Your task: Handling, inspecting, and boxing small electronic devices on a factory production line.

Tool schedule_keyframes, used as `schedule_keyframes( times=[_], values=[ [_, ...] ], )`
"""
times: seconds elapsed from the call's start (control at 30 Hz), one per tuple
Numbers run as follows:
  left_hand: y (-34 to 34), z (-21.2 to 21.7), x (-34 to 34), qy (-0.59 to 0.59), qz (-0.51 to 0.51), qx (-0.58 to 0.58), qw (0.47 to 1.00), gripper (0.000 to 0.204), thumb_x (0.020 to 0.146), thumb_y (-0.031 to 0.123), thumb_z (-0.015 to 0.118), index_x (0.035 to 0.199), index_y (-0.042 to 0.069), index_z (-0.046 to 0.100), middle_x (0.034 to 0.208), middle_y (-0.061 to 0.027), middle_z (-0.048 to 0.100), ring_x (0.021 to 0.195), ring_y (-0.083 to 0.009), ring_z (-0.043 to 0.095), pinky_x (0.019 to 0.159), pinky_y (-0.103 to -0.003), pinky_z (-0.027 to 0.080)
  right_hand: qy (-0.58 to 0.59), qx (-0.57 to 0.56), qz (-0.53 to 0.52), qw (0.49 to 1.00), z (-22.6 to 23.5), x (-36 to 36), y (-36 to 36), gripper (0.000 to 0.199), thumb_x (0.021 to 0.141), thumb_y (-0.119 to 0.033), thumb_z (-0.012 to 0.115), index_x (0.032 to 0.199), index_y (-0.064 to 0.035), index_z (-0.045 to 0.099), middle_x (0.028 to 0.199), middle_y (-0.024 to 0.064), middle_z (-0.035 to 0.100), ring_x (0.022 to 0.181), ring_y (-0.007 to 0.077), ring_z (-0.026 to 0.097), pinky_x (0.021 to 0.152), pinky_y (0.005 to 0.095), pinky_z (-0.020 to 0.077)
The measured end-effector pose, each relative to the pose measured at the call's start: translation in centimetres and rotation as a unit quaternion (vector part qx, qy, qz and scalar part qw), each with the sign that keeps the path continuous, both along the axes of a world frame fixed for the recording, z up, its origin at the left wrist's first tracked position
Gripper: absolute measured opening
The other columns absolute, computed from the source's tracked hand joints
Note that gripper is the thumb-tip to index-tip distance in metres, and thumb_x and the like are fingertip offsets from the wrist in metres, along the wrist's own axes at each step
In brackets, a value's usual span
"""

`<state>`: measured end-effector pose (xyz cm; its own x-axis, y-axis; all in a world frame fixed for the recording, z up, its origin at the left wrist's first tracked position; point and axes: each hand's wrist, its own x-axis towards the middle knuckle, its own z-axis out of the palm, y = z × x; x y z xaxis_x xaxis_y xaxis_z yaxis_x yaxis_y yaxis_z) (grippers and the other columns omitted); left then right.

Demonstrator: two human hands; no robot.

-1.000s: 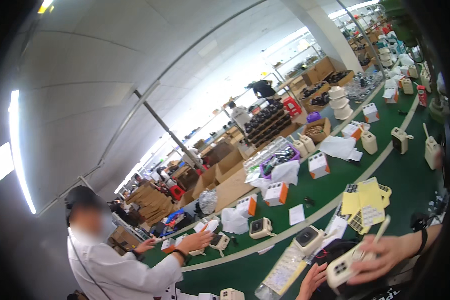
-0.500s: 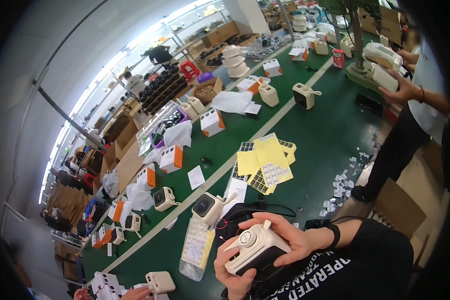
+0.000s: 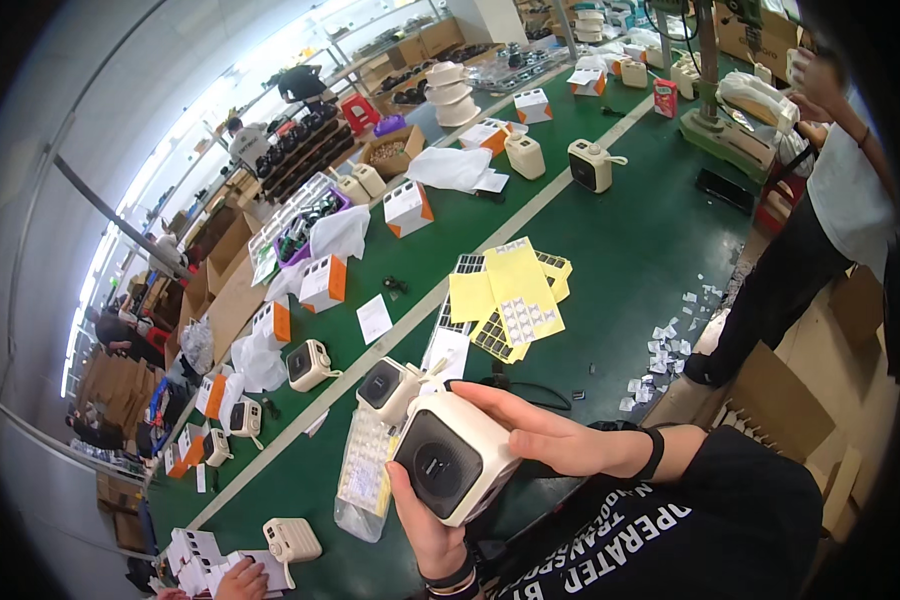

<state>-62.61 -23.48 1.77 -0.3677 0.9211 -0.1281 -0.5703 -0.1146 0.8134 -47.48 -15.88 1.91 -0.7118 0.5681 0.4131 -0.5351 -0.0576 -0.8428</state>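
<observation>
A small cream portable speaker (image 3: 453,458) with a dark round grille is held between my two hands, its grille face turned up toward me. My left hand (image 3: 425,525) grips its lower left side, thumb along the front edge. My right hand (image 3: 545,432) lies over its upper right side, fingers along the top. Just behind it on the green table stands another cream speaker (image 3: 385,388) with a strap. Beside that, a clear plastic bag (image 3: 362,485) holds a sheet of pale stickers.
Yellow sticker sheets (image 3: 515,290) lie mid-table on the green surface (image 3: 630,240). Orange-and-white boxes (image 3: 322,283) and more speakers line the far side. Another person's hand (image 3: 242,580) is by white boxes at lower left. A person (image 3: 850,190) stands right, near a green drill press (image 3: 715,130).
The speaker in my hands has been turned so its grille now faces up, and has moved left. The person at right has raised their hands. My view has shifted slightly.
</observation>
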Motion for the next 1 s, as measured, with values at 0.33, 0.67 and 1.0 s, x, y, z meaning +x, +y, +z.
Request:
schedule_keyframes(
  times=[0.33,0.67,1.0],
  values=[
    [0.5,0.6,-0.7,-0.174,-0.093,-0.018,0.980,0.053,0.094,0.045,0.031,0.129,0.005,0.037,0.121,-0.0169,0.050,0.105,-0.0305,0.054,0.085,-0.042,0.048,0.025,-0.107,0.014,0.994,-1.0,-0.8,0.4,0.084,0.086,-0.046,0.050,0.141,-0.0041,0.002,0.145,0.0118,0.014,0.133,0.0218,0.017,0.107,0.0344,0.0154],
    [0.1,-0.4,-0.5,-0.373,-0.200,0.085,0.902,0.062,0.091,0.052,0.030,0.130,0.004,0.034,0.117,-0.0224,0.050,0.098,-0.0401,0.056,0.077,-0.045,0.053,-0.001,-0.109,-0.015,0.994,-0.5,-1.6,-0.9,0.104,0.072,-0.016,0.074,0.141,-0.0060,-0.003,0.140,0.0112,0.022,0.126,0.0210,0.029,0.102,0.0370,0.0262],
    [-0.5,1.2,2.8,0.270,0.150,0.152,0.939,0.071,0.086,0.054,0.043,0.125,-0.003,0.026,0.118,-0.0214,0.043,0.105,-0.0277,0.050,0.086,-0.036,0.045,0.026,-0.163,0.158,0.974,-2.5,-1.5,-0.5,0.085,0.064,-0.004,0.078,0.132,-0.0044,0.026,0.127,0.0064,0.042,0.117,0.0157,0.040,0.100,0.0350,0.0333]
  ],
)
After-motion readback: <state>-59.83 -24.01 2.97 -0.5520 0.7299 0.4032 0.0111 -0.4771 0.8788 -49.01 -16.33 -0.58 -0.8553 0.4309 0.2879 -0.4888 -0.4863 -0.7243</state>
